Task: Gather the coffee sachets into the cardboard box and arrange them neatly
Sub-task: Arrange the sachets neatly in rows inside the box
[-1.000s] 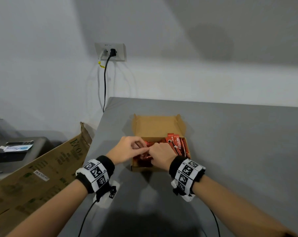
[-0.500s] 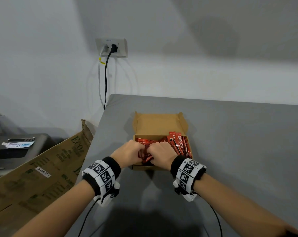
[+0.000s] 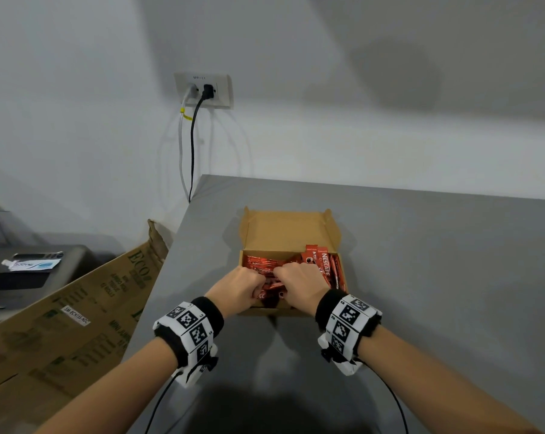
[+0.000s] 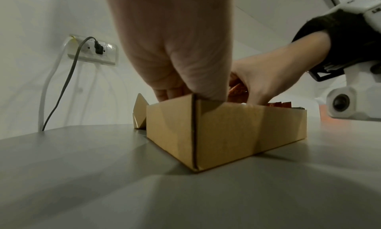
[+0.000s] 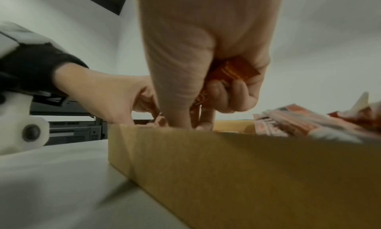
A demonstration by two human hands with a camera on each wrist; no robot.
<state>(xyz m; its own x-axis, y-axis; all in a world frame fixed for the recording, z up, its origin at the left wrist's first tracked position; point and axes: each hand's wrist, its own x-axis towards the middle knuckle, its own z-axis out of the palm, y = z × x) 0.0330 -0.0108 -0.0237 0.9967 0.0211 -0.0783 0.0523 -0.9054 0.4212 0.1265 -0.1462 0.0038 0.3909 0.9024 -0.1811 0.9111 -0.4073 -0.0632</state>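
A small open cardboard box (image 3: pixel 288 231) stands on the grey table, its lid flap folded back. Red coffee sachets (image 3: pixel 326 267) fill it, some upright at the right side, others lying loose at the left (image 3: pixel 258 264). Both hands reach into the box's near half. My right hand (image 3: pixel 299 285) grips a bunch of red sachets (image 5: pixel 233 71) in curled fingers. My left hand (image 3: pixel 238 289) has its fingers curled down among the sachets at the near left corner (image 4: pixel 193 99); what they hold is hidden by the box wall.
A big brown carton (image 3: pixel 77 308) leans against the table's left edge. A black printer (image 3: pixel 30 270) sits beyond it. Two cables hang from a wall socket (image 3: pixel 203 90) behind the table. Bare grey tabletop (image 3: pixel 437 277) extends to the right of the box.
Both hands have sunk deeper into the box's near half and closed over the sachets there. The left hand moved right and forward to the box's near left corner.
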